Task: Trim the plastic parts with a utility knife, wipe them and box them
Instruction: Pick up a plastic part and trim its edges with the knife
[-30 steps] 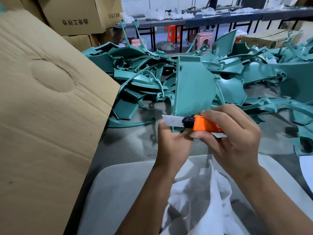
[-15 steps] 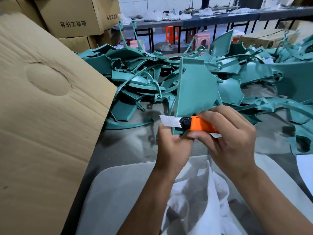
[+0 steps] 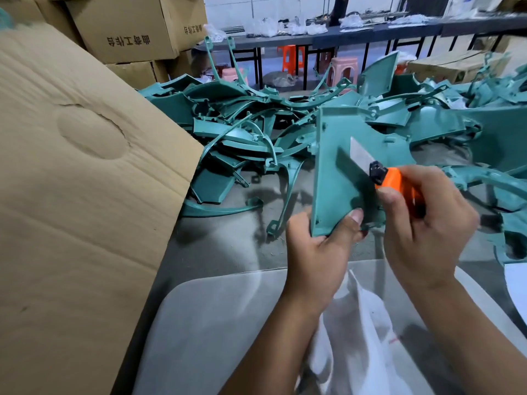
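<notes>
Teal plastic panel (image 3: 339,166), held upright above the grey table (image 3: 228,246) at centre: my left hand (image 3: 316,252) grips its near lower corner, thumb pressed on the face. My right hand (image 3: 425,223) is clenched around the orange utility knife (image 3: 399,183), whose extended blade (image 3: 360,155) lies against the panel's face, pointing up and left. Beyond, a heap of teal plastic parts (image 3: 242,132) spreads across the far table from left to right. Near edge: white cloth (image 3: 356,337) under my forearms, over a pale tray (image 3: 214,323). Left: a raised cardboard flap (image 3: 71,195). Far left: stacked cartons (image 3: 128,27) bearing printed Chinese characters that appear upside down; I cannot read them reliably. Far background: orange stool (image 3: 291,57) and pink stool (image 3: 342,69) under a long bench (image 3: 370,35).
</notes>
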Available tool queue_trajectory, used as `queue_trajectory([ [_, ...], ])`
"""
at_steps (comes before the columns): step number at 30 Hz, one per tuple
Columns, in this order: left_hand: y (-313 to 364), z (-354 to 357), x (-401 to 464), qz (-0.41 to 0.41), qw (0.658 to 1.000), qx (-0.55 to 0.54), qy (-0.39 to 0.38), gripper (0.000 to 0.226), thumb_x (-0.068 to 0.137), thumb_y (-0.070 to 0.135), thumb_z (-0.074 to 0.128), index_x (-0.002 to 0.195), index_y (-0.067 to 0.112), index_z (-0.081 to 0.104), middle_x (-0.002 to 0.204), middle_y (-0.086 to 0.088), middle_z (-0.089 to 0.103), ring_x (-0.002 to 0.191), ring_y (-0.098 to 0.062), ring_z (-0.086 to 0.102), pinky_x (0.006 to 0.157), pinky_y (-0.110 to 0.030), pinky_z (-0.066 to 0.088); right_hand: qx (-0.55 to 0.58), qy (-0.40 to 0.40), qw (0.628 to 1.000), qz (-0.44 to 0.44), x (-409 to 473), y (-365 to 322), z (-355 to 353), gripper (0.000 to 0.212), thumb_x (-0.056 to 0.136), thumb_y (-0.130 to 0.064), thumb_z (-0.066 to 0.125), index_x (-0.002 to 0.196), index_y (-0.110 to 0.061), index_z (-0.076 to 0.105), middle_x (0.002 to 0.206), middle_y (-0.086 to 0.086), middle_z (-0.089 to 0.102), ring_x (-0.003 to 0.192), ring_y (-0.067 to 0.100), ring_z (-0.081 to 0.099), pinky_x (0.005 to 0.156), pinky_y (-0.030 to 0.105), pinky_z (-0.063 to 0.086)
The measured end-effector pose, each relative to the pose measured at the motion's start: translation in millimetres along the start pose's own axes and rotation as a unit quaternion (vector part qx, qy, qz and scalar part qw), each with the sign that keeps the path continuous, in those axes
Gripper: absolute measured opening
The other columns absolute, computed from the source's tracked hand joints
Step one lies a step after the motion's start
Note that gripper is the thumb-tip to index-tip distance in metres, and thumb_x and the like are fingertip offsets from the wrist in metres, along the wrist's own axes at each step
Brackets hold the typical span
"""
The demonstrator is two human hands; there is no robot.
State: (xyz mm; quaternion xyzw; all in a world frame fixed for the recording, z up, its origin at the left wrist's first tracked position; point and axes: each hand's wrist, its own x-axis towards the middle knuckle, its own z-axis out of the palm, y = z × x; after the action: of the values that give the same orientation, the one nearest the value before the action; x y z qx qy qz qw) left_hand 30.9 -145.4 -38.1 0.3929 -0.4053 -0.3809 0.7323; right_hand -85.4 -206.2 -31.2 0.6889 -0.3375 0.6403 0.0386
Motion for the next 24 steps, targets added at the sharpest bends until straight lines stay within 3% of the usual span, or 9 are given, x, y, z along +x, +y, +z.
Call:
queue_trajectory([
  [2, 1.9, -0.9, 2.5, -0.012, 1.000, -0.021, 0.020, 0.019, 0.090, -0.005, 0.071, 0.102, 0.009, 0.077, 0.097, -0.008, 0.078, 0.090, -0.021, 0.076, 0.080, -0.040, 0.063, 0.023, -0.031, 0.998, -0.043, -4.5, -3.7, 2.1, 0.052, 0.108, -0.046, 0.050, 0.097, 0.003, 0.067, 0.081, 0.001, 0.053, 0.070, 0.014, 0.043, 0.069, 0.014, 0.036],
  [3, 2.0, -2.0, 3.6, -0.006, 0.999, -0.020, 0.032, 0.021, 0.086, -0.007, 0.073, 0.100, 0.009, 0.077, 0.095, -0.006, 0.078, 0.088, -0.017, 0.075, 0.078, -0.036, 0.063, 0.041, -0.054, 0.996, -0.064, -6.8, -7.5, 4.5, 0.053, 0.107, -0.047, 0.050, 0.097, 0.002, 0.068, 0.081, 0.003, 0.056, 0.069, 0.018, 0.047, 0.067, 0.020, 0.040],
  [6, 5.7, -7.1, 7.3, 0.037, 0.998, 0.020, 0.057, 0.036, 0.078, -0.006, 0.066, 0.088, 0.027, 0.076, 0.087, 0.013, 0.076, 0.084, 0.000, 0.070, 0.077, -0.020, 0.056, 0.071, -0.102, 0.987, -0.106, -9.8, -16.0, 10.6, 0.051, 0.104, -0.049, 0.059, 0.096, 0.000, 0.072, 0.080, 0.006, 0.059, 0.067, 0.021, 0.050, 0.062, 0.028, 0.041],
  [9, 7.8, -10.9, 9.0, 0.070, 0.996, 0.034, 0.044, 0.048, 0.083, -0.018, 0.058, 0.099, 0.025, 0.071, 0.097, 0.013, 0.075, 0.094, -0.003, 0.070, 0.083, -0.018, 0.054, 0.069, -0.118, 0.983, -0.119, -7.9, -16.3, 10.4, 0.049, 0.100, -0.048, 0.067, 0.095, 0.000, 0.074, 0.080, 0.005, 0.061, 0.067, 0.021, 0.050, 0.062, 0.027, 0.040],
  [11, 7.5, -11.9, 9.4, 0.075, 0.996, 0.036, 0.032, 0.051, 0.082, -0.016, 0.058, 0.101, 0.030, 0.072, 0.099, 0.015, 0.075, 0.097, -0.003, 0.070, 0.085, -0.018, 0.054, 0.059, -0.117, 0.984, -0.124, -7.0, -14.0, 8.9, 0.048, 0.099, -0.048, 0.069, 0.095, 0.000, 0.075, 0.081, 0.006, 0.063, 0.068, 0.023, 0.053, 0.063, 0.027, 0.042],
  [15, 8.5, -10.9, 6.2, 0.073, 0.996, 0.053, 0.007, 0.061, 0.080, -0.005, 0.057, 0.095, 0.052, 0.073, 0.095, 0.020, 0.075, 0.095, -0.002, 0.070, 0.085, -0.023, 0.056, 0.036, -0.106, 0.987, -0.114, -5.1, -9.1, 7.0, 0.047, 0.096, -0.047, 0.072, 0.096, -0.001, 0.076, 0.092, 0.011, 0.062, 0.075, 0.025, 0.056, 0.063, 0.035, 0.048],
  [19, 7.6, -12.4, 8.4, 0.073, 0.996, 0.049, 0.012, 0.057, 0.080, -0.004, 0.058, 0.093, 0.049, 0.074, 0.094, 0.015, 0.075, 0.093, -0.007, 0.069, 0.085, -0.028, 0.058, 0.017, -0.091, 0.988, -0.128, -6.5, -11.4, 7.9, 0.047, 0.095, -0.048, 0.073, 0.095, -0.001, 0.075, 0.094, 0.012, 0.062, 0.076, 0.026, 0.058, 0.060, 0.043, 0.049],
  [22, 7.5, -11.6, 9.9, 0.069, 0.997, 0.045, 0.012, 0.052, 0.080, -0.003, 0.059, 0.089, 0.046, 0.074, 0.092, 0.010, 0.073, 0.093, -0.016, 0.067, 0.089, -0.049, 0.059, 0.018, -0.088, 0.987, -0.136, -6.3, -13.9, 8.6, 0.046, 0.094, -0.047, 0.074, 0.097, -0.002, 0.076, 0.091, 0.011, 0.065, 0.074, 0.028, 0.061, 0.058, 0.045, 0.050],
  [24, 7.0, -11.2, 10.5, 0.071, 0.996, 0.047, 0.012, 0.051, 0.079, -0.002, 0.059, 0.088, 0.045, 0.075, 0.091, 0.011, 0.073, 0.092, -0.016, 0.066, 0.089, -0.048, 0.059, 0.015, -0.078, 0.987, -0.136, -5.9, -15.0, 8.4, 0.046, 0.095, -0.047, 0.073, 0.097, -0.002, 0.077, 0.089, 0.011, 0.066, 0.073, 0.028, 0.061, 0.058, 0.045, 0.050],
])
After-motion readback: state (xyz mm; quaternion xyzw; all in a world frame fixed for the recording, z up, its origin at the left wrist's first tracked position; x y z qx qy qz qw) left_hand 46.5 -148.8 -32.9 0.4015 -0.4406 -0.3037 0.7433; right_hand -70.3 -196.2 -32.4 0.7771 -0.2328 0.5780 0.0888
